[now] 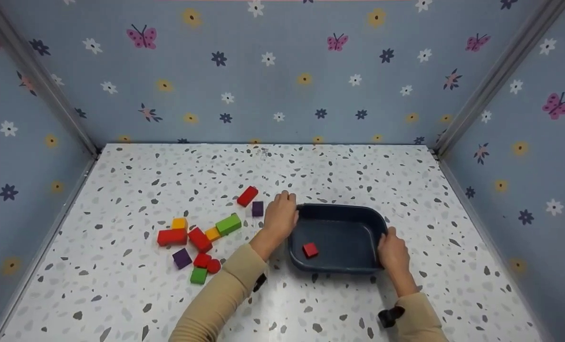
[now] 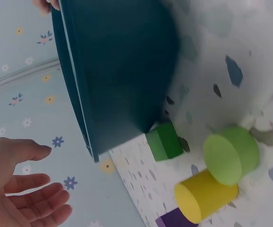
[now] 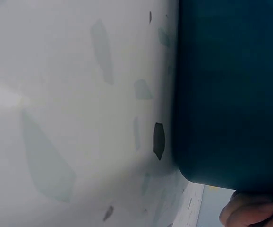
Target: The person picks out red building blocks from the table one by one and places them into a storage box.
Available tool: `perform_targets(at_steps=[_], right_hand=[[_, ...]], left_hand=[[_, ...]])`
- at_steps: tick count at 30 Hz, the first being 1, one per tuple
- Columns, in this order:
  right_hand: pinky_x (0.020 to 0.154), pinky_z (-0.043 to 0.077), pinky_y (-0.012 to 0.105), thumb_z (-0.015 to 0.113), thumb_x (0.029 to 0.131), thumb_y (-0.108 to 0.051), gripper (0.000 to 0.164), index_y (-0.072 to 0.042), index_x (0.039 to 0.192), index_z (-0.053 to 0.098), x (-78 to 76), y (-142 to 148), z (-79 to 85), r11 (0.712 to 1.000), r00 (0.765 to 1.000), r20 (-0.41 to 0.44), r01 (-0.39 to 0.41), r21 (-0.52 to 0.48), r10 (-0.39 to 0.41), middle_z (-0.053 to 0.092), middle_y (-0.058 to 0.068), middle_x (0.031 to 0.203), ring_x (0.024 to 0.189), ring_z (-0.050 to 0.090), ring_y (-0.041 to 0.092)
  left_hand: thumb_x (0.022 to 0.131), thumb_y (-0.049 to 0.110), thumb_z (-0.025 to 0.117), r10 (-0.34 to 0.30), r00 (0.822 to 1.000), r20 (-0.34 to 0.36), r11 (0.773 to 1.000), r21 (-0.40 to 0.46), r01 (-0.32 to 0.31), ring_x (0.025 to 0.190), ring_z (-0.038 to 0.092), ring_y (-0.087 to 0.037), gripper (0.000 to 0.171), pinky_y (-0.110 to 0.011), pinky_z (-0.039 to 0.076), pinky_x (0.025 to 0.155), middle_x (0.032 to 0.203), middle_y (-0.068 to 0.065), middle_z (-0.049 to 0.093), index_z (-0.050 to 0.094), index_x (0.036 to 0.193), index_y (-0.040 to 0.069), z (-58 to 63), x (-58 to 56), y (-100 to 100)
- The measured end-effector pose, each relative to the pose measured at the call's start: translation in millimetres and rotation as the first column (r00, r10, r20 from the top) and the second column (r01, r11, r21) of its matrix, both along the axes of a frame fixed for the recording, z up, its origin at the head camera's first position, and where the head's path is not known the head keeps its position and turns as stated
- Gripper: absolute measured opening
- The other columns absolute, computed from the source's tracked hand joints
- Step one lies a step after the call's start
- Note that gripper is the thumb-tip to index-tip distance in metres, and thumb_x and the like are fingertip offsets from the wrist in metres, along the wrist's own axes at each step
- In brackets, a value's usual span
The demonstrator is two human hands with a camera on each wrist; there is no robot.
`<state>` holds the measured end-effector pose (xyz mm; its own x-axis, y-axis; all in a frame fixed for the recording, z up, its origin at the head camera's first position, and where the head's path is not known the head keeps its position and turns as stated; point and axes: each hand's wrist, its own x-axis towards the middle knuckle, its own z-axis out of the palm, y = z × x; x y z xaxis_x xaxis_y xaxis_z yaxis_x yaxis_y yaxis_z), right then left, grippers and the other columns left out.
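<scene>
Clearly, the tub (image 1: pixel 344 242) was right of the blocks (image 1: pixel 200 240), its long axis running left to right; my right hand (image 1: pixel 395 251) pinched its right end, while my left hand (image 1: pixel 281 214), fingers spread, was just beside its left end, nearer those blocks.

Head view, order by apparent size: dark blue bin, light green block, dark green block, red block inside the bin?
1. Dark blue bin, by far
2. Light green block
3. Red block inside the bin and dark green block: too alike to rank
</scene>
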<state>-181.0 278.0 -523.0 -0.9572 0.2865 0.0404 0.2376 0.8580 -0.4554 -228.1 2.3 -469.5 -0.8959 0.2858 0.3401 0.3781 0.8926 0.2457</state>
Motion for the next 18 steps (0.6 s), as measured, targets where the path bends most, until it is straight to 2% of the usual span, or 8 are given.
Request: perform_targets(at_steps=[3, 7, 18], right_hand=[[0.054, 0.042, 0.054, 0.042, 0.092, -0.012, 0.016, 0.003, 0.098, 0.041, 0.6, 0, -0.8, 1.0, 1.0, -0.016, -0.001, 0.004, 0.001, 0.055, 0.034, 0.081, 0.073, 0.056, 0.048], [0.052, 0.042, 0.053, 0.042, 0.092, -0.012, 0.017, 0.004, 0.099, 0.042, 2.0, 0, -1.6, 1.0, 0.999, -0.031, -0.008, 0.01, 0.008, 0.056, 0.033, 0.079, 0.071, 0.056, 0.047], [0.052, 0.042, 0.051, 0.042, 0.092, -0.012, 0.017, 0.004, 0.098, 0.043, 1.4, 0, -2.1, 1.0, 0.998, -0.05, -0.021, 0.016, 0.021, 0.056, 0.03, 0.077, 0.069, 0.057, 0.043]], left_hand=[[0.078, 0.012, 0.066, 0.011, 1.0, -0.004, 1.0, -0.011, -0.011, 0.082, 0.055, -0.028, 0.025, -0.038, 0.048, 0.065, 0.09, -0.015, 0.053, 0.057, 0.095, -0.004, -1.3, -5.1, -5], [0.079, 0.013, 0.066, 0.041, 0.999, 0.033, 0.999, -0.018, -0.04, 0.083, 0.055, -0.029, 0.027, -0.039, 0.048, 0.066, 0.092, -0.016, 0.053, 0.056, 0.097, -0.005, -3.4, -11.7, -12], [0.08, 0.011, 0.064, 0.168, 0.979, 0.114, 0.985, 0.026, -0.173, 0.088, 0.054, -0.031, 0.028, -0.038, 0.048, 0.073, 0.095, -0.019, 0.055, 0.057, 0.1, -0.007, -13.7, -33.0, -39]])
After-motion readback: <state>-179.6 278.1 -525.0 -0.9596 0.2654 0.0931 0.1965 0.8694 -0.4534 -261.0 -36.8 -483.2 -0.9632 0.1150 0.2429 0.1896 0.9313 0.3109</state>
